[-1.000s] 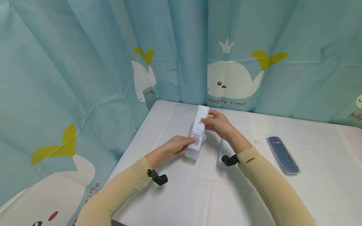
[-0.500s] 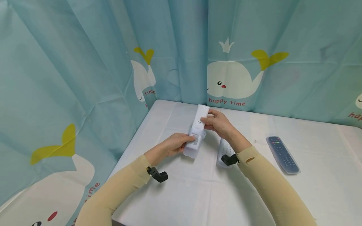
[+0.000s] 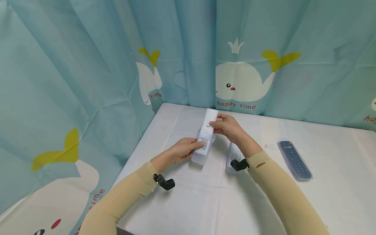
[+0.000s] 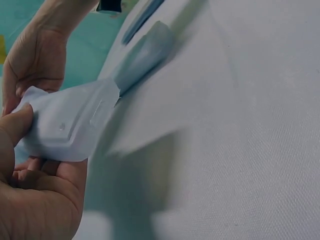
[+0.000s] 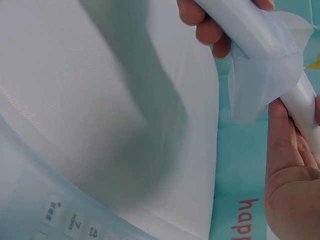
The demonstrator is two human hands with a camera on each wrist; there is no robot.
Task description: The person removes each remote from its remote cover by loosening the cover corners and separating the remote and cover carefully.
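Observation:
A slim white remote control (image 3: 210, 118), its back toward the head camera, sticks partway out of a translucent soft sleeve (image 3: 200, 157). Both are held above the table. My left hand (image 3: 184, 149) pinches the sleeved lower part, thumb on a printed label seen through the sleeve. With thumb and fingers, my right hand (image 3: 230, 129) grips the bare upper part by its right side. The sleeve's edge (image 5: 250, 85) is bunched and flared around the remote in the right wrist view. From the left wrist, the sleeve's end (image 4: 70, 125) faces the camera.
Just under my right forearm lies a white remote in a clear cover (image 3: 233, 158). Farther right on the white table (image 3: 182, 205) is a dark blue remote (image 3: 294, 160), also covered. A teal whale-print curtain (image 3: 188, 65) hangs along the table's back and left edges.
Both hands keep their holds, and the remote and sleeve shift only slightly between them. The remotes on the table stay where they lay.

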